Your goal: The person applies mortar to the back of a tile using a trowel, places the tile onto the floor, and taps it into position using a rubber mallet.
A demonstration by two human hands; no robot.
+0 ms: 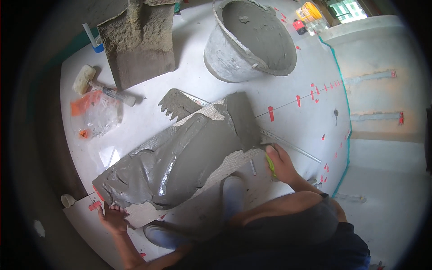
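On a white floor (pixel 148 74), one tile (pixel 144 215) spread with grey mortar (pixel 193 155) is seen, with one mortar bucket (pixel 225 54), one shovel (pixel 144 63), one mallet (pixel 84 79) and one notched spreader (pixel 180 104) beyond it. One trowel (pixel 245 120) is gripped by its green handle in the closed right hand (pixel 282 165), its blade held over the tile's right end. The tile's near left corner is touched by the left hand (pixel 113 219), whose firmness of grip cannot be told.

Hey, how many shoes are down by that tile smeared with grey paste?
2. The left shoe is below the near edge of the tile; the right shoe is farther right, beside that same edge. No others show.
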